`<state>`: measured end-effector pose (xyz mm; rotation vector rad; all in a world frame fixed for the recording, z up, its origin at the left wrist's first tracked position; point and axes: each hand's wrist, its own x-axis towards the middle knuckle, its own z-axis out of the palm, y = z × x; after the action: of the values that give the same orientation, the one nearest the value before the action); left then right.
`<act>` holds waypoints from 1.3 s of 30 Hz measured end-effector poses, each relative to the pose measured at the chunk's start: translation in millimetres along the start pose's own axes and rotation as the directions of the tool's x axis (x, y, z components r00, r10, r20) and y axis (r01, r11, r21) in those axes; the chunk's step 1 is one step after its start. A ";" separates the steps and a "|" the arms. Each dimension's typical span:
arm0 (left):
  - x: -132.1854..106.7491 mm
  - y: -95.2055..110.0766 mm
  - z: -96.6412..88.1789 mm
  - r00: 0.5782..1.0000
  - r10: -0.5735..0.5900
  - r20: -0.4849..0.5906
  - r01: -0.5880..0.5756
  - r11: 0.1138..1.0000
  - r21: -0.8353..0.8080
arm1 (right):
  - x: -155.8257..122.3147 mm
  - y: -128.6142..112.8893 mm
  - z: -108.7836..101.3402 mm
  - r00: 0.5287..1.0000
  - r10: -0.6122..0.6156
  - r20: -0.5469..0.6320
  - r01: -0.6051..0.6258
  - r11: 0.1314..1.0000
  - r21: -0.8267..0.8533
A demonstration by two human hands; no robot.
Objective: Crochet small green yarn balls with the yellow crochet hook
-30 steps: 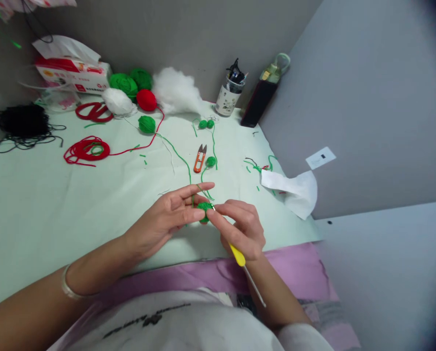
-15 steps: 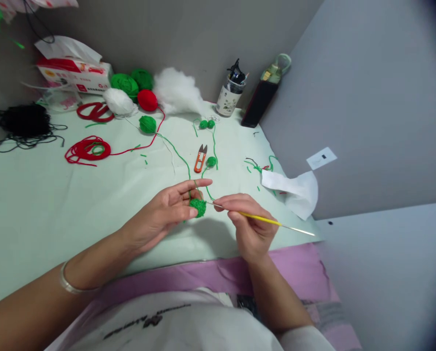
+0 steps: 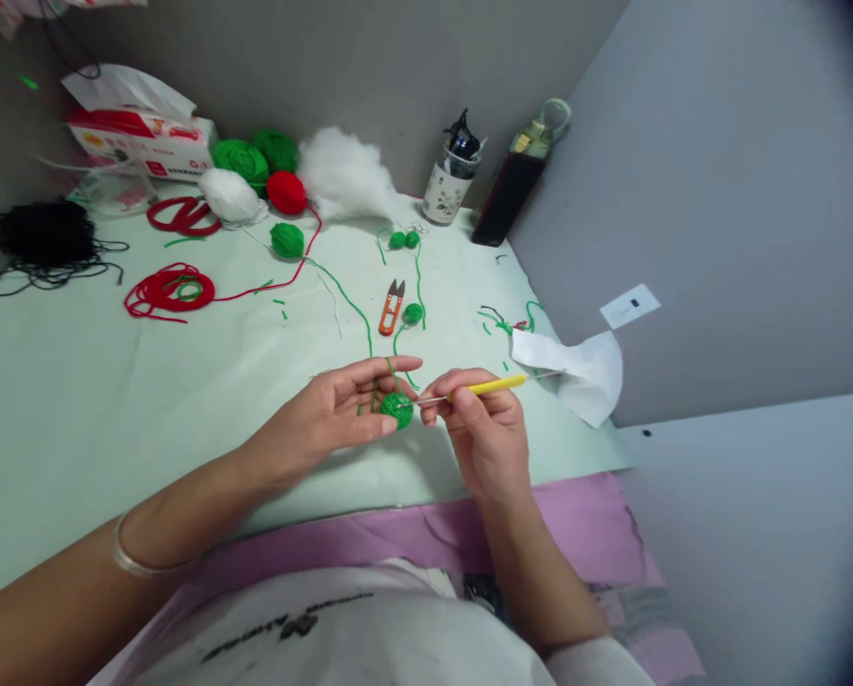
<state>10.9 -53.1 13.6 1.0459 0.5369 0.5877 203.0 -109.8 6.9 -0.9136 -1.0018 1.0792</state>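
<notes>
A small round green crochet piece (image 3: 396,411) is pinched between the thumb and fingers of my left hand (image 3: 340,405). Green yarn runs over the raised index finger of that hand, from the green yarn ball (image 3: 287,241) farther back. My right hand (image 3: 489,424) grips a crochet hook (image 3: 496,385) with a yellow handle, held like a pen. Its thin metal tip meets the green piece; whether it is through a stitch I cannot make out. Just beyond my hands lie orange thread snips (image 3: 392,307) and a small green crocheted ball (image 3: 413,313).
Along the back stand a tissue box (image 3: 144,143), white stuffing (image 3: 347,176), a pen cup (image 3: 451,186) and a dark bottle (image 3: 512,186). Red scissors (image 3: 183,216), coiled red yarn (image 3: 172,289) and black yarn (image 3: 40,233) lie at left. White paper (image 3: 576,367) and yarn scraps lie at right.
The green piece has turned to show its round face and shifted slightly right with my left hand. My right hand has swung the hook's back end upward.
</notes>
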 end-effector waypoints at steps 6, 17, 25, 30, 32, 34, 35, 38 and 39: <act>1.6 -0.5 0.4 0.999 0.018 -0.036 -0.014 0.996 0.092 | -2.7 6.0 7.6 0.952 -0.302 0.047 0.301 0.903 -0.307; 1.0 -7.5 -3.2 1.000 0.026 0.014 -0.027 0.998 0.051 | 3.9 8.2 7.2 0.966 -0.257 0.025 0.255 0.937 -0.237; 3.8 -5.2 2.3 0.994 0.058 -0.093 -0.050 0.994 0.094 | -0.3 9.5 6.5 0.963 -0.251 0.094 0.268 0.924 -0.274; 2.8 -3.9 3.9 0.978 0.132 -0.161 -0.102 0.978 0.184 | -2.3 9.7 5.4 0.949 -0.260 0.177 0.301 0.914 -0.272; 2.2 -3.0 4.4 0.978 0.140 -0.157 -0.104 0.971 0.214 | -3.2 9.1 4.7 0.942 -0.255 0.217 0.310 0.907 -0.285; 1.6 -2.6 4.3 0.979 0.138 -0.149 -0.100 0.966 0.240 | -4.0 8.3 4.3 0.935 -0.254 0.248 0.327 0.889 -0.320; 1.4 -2.6 4.0 0.980 0.131 -0.148 -0.091 0.963 0.252 | -4.2 8.0 4.1 0.932 -0.257 0.256 0.335 0.879 -0.340; 1.4 -3.0 3.3 0.981 0.117 -0.153 -0.073 0.961 0.266 | -4.3 7.9 4.4 0.931 -0.272 0.244 0.349 0.859 -0.375; 1.8 -3.0 3.4 0.981 0.118 -0.154 -0.073 0.961 0.267 | -4.2 8.1 4.6 0.933 -0.277 0.231 0.348 0.858 -0.379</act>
<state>15.0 -55.2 12.0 1.2833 0.7300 0.7090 195.8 -111.6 -0.2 -0.9622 -1.5057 0.6811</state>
